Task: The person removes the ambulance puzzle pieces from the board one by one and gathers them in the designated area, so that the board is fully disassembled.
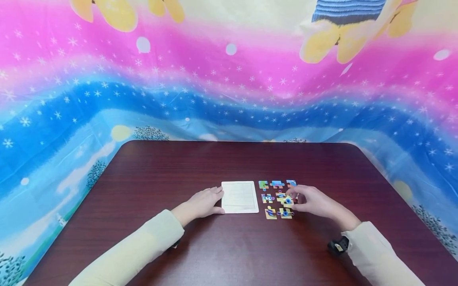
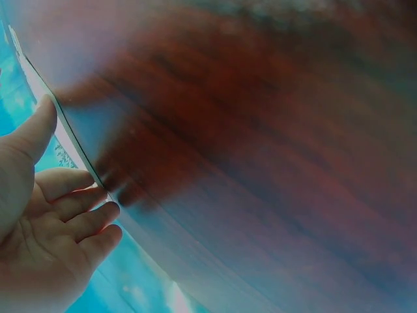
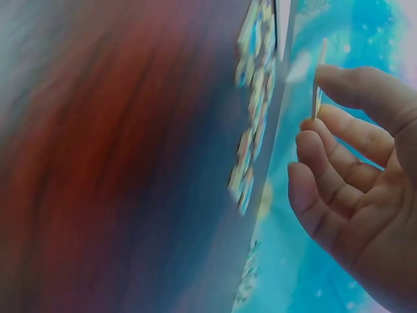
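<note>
A white square puzzle tray [image 1: 240,197] with a raised rim lies mid-table. Along its left edge rests my left hand [image 1: 205,202], fingers extended at the side and thumb by the near corner. My right hand [image 1: 315,201] pinches a yellow jigsaw piece with a blue round spot [image 1: 288,201] between thumb and fingers. In the right wrist view this piece [image 3: 318,98] stands edge-on, raised off the table, at the tips of my right hand [image 3: 358,150]. Below it in the head view lie loose jigsaw pieces [image 1: 270,213] in rough rows, one partly covered.
The dark reddish wood table [image 1: 171,167] has rounded far corners. A patterned pink and blue cloth [image 1: 229,79] hangs right behind it. A black wrist strap [image 1: 338,246] shows at the right sleeve.
</note>
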Motion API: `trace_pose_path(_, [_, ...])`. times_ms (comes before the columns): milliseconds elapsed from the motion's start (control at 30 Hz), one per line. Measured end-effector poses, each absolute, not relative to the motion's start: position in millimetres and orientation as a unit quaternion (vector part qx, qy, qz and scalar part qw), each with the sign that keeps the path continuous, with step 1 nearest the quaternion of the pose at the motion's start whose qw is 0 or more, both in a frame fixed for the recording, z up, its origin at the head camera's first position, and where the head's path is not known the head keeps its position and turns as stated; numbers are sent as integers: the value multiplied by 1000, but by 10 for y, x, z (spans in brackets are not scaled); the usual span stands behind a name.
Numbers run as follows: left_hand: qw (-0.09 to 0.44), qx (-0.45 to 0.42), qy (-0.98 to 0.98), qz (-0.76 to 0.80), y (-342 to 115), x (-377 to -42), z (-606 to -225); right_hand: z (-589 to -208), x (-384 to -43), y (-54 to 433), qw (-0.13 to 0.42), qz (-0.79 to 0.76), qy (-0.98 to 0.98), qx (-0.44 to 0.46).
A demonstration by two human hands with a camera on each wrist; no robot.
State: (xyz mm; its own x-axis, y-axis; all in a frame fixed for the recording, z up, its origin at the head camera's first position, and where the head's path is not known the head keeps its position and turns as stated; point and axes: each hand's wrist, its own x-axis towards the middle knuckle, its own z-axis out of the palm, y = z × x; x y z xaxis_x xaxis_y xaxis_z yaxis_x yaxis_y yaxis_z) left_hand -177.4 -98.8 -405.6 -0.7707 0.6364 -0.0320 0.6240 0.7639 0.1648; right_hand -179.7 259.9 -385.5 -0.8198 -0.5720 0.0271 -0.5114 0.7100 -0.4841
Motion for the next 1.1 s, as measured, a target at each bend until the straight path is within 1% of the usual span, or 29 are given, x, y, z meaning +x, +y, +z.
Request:
trace_pose_path(400, [41, 339, 937, 77, -1003, -1773, -4040, -3907, -1711, 2864, 113, -218, 932, -268])
trace_pose_path(533, [39, 342, 936, 79, -1011, -1774, -4033, -3945, -1707, 2897, 117, -220, 931, -268])
trace_pose_path(767, [41, 339, 937, 73, -1016, -1777, -4048, -3988, -1696, 2917, 103, -229, 922, -294])
trace_pose_path(933, [43, 339, 937, 75, -1020, -1786, -4057, -3990, -1713, 2919, 119, -219, 930, -271])
trace_pose_path(1100, [38, 344, 935, 74, -1025, -1798, -4062, -3991, -1714, 2915, 123, -217, 933, -260])
